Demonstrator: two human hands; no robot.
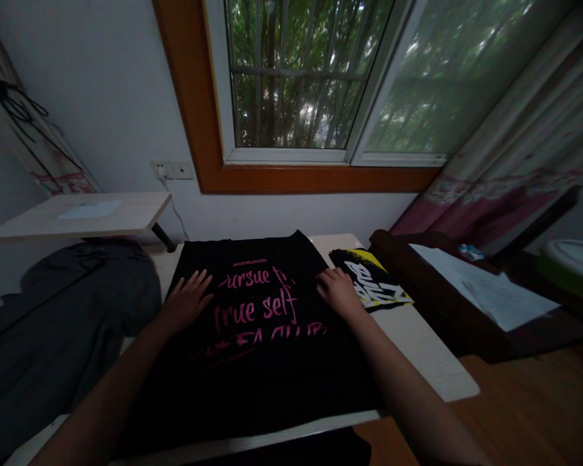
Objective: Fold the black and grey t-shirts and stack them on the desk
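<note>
A black T-shirt (262, 362) with pink lettering lies spread flat on a white table (432, 356). My left hand (187, 301) rests flat on the shirt's left side, fingers spread and pointing away from me. My right hand (337, 290) lies on the shirt's right edge with the fingers curled down onto the fabric near the pink text. Nothing is lifted off the table.
A folded black garment with yellow and white print (374, 281) lies just right of my right hand. Grey clothing (63, 323) is heaped at the left. A small wooden shelf (82, 217) juts from the wall. White papers (486, 288) lie on a dark desk at the right.
</note>
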